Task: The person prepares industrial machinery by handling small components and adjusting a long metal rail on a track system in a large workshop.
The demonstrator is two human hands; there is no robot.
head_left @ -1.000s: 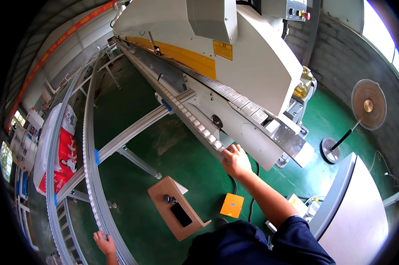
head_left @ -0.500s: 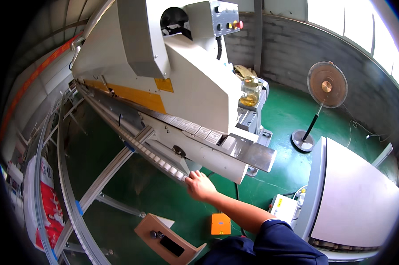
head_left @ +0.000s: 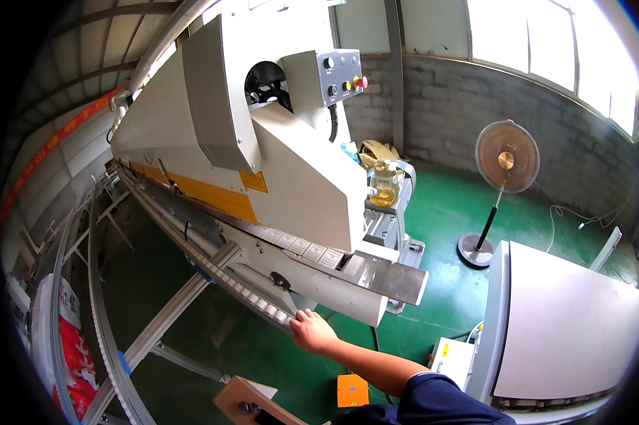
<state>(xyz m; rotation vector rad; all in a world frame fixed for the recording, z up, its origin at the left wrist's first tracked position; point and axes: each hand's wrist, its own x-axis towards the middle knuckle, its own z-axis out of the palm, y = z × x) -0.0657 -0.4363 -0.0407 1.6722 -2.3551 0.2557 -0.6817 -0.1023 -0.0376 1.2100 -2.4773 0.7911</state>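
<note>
My right hand (head_left: pixel 312 331) reaches in from the lower right, its fingers curled at the near end of a long roller rail (head_left: pixel 252 297). The rail carries a row of white rollers and runs alongside a large cream-coloured machine (head_left: pixel 301 159). The fingertips are partly hidden where they meet the rail's end. Just beyond the hand lies the machine's pale lower beam (head_left: pixel 319 294), with a metal end plate (head_left: pixel 398 280) above it. My left hand does not show.
A wood-coloured panel with dark knobs (head_left: pixel 245 405) stands below the hand. An orange box (head_left: pixel 352 391) sits on the green floor. A grey-topped machine (head_left: pixel 574 326) and a standing fan (head_left: pixel 507 157) are at the right. A control box (head_left: pixel 326 76) juts from the cream machine.
The view has tilted up, so the machine, fan and panel appear lower. My right hand stays at the rail's end, with its fingers still curled.
</note>
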